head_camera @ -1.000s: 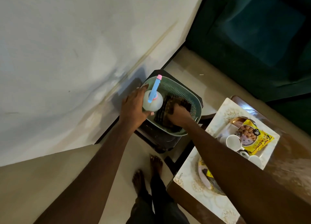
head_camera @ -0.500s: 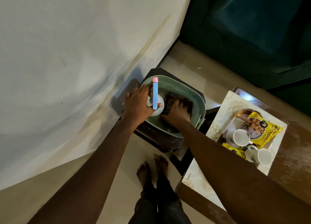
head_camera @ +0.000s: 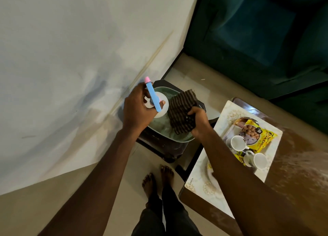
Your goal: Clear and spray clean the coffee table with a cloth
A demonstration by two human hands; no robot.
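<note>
Coffee table [head_camera: 292, 164] at right; green basket [head_camera: 179, 138] just left of it on a dark stool [head_camera: 165, 147]. Above the basket, your right hand [head_camera: 198, 122] grips the striped cloth [head_camera: 182, 109]; your left hand [head_camera: 136, 108] clasps the spray bottle [head_camera: 159, 106], blue nozzle [head_camera: 153, 95] uppermost

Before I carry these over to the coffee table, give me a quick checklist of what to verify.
1. Spray bottle held firmly in left hand: ok.
2. Striped cloth gripped in right hand: ok, lifted above the green basket.
3. Coffee table cleared: not ok; the tray holds two white cups and a yellow snack packet.
4. Liquid in the bottle: cannot tell.
5. Floor path to the table clear: ok where visible.
</note>
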